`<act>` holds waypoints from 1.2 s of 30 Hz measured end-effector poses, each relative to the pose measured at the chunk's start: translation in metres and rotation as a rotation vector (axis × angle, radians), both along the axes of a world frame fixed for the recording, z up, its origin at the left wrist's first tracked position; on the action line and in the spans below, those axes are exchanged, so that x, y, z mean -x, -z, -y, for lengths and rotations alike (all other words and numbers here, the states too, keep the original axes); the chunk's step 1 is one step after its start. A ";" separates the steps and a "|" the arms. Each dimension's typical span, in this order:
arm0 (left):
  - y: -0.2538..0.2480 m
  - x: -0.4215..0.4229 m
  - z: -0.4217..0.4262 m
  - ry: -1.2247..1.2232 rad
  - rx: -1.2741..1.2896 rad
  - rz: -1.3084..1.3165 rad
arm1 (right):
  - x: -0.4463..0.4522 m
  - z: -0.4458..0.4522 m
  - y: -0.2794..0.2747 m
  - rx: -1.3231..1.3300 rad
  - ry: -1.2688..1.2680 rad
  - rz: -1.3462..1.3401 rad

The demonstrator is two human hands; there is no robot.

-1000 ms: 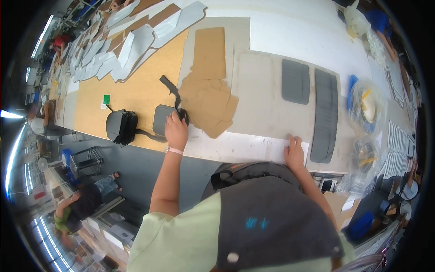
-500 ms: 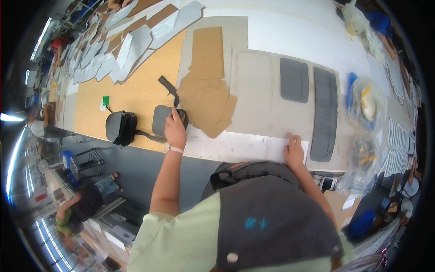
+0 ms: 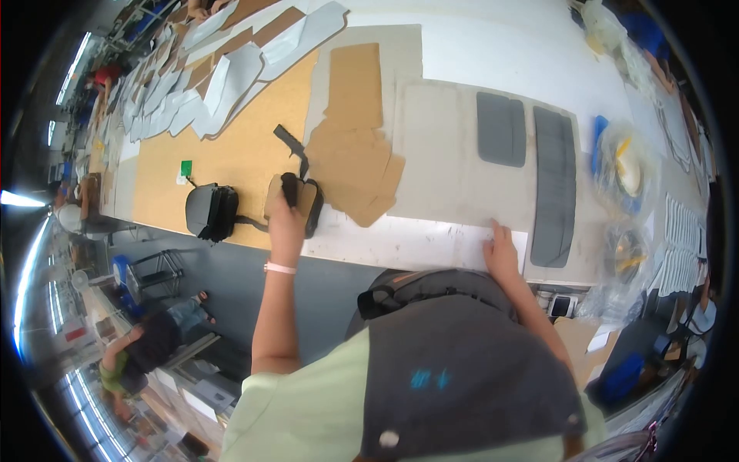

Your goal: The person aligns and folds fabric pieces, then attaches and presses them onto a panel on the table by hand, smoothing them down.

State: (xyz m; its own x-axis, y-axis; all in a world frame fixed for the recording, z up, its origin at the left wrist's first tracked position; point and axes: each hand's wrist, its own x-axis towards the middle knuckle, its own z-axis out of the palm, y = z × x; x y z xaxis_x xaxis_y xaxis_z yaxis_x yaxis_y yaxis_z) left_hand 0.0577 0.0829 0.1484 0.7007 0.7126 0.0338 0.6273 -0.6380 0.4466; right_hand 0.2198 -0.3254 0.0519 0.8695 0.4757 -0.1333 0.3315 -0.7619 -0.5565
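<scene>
My left hand (image 3: 286, 228) is at a small dark bag (image 3: 312, 209) near the table's front edge. Its fingers are closed round a narrow black piece (image 3: 289, 187) that looks like the bag's flap, seen edge-on. A tan surface (image 3: 273, 191) shows beside the fingers; whether it is lining or a separate piece, I cannot tell. Left of it stands a second black bag (image 3: 211, 211) with a green tag (image 3: 186, 168). My right hand (image 3: 502, 252) rests with fingers stretched out on the white strip (image 3: 431, 242) along the front edge, holding nothing.
Brown paper pieces (image 3: 354, 165) lie in a loose pile beyond the bags. Two dark grey panels, one short (image 3: 500, 129) and one long (image 3: 554, 185), lie on the right. Grey and brown cut pieces (image 3: 231, 77) cover the far left. Plastic-wrapped rolls (image 3: 629, 169) sit at the right.
My left hand has gone from lying on top of the bag to gripping the black piece, and the tan surface has come into view. My right hand stays in place.
</scene>
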 end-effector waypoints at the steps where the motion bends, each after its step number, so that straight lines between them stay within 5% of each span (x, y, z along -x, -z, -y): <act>1: -0.021 -0.017 0.022 -0.086 0.165 -0.144 | 0.000 -0.002 -0.003 -0.028 -0.010 -0.103; 3: 0.026 -0.021 0.053 0.177 -0.039 0.132 | 0.000 -0.010 -0.011 -0.081 -0.023 -0.311; 4: -0.009 -0.043 0.090 0.117 0.267 -0.062 | -0.001 -0.014 -0.005 -0.182 0.013 -0.515; 11: 0.069 -0.082 0.222 0.544 0.514 -0.031 | -0.005 -0.051 -0.009 -0.800 0.289 -1.513; 13: 0.064 -0.076 0.239 0.673 0.526 0.153 | -0.005 -0.050 -0.004 -0.813 0.295 -1.474; 16: 0.063 -0.073 0.220 0.808 0.642 0.015 | -0.001 -0.040 0.006 -0.800 0.359 -1.385; 21: 0.100 -0.070 0.160 0.309 0.204 0.130 | 0.008 -0.045 0.010 -0.644 0.454 -1.146; 24: 0.114 -0.086 0.141 0.155 0.821 0.034 | 0.008 -0.051 0.020 -0.394 0.317 -0.839; 28: 0.134 -0.081 0.130 0.347 0.574 -0.231 | -0.007 -0.061 0.003 -0.205 0.042 -0.592; 31: 0.154 -0.066 0.135 0.194 0.729 0.105 | -0.019 -0.069 -0.001 -0.244 0.086 -0.495; 34: 0.115 -0.071 0.153 0.150 0.595 0.135 | -0.028 -0.064 0.031 -0.177 0.198 -0.525; 36: 0.093 -0.072 0.159 0.358 0.062 0.158 | -0.023 -0.057 0.012 -0.221 0.330 -0.672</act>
